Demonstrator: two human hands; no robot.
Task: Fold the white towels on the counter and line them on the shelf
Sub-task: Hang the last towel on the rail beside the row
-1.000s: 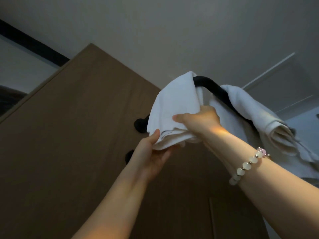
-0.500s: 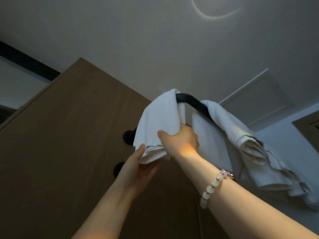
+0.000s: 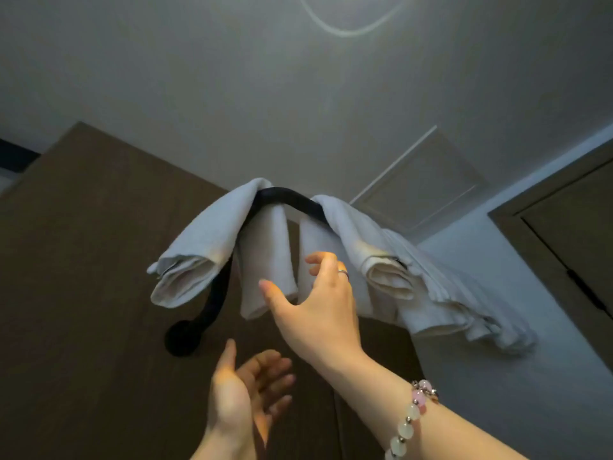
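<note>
Folded white towel (image 3: pixel 212 247) now hangs free on the black rail (image 3: pixel 282 197); both grips have let go, left hand (image 3: pixel 245 396) and right hand (image 3: pixel 318 310) open below it. Second towel's (image 3: pixel 414 277) far end blurs.

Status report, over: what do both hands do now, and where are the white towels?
Left hand open, empty. Right hand open, by left towel. Both towels over black bar; right towel bunched. Nothing in the way.
</note>
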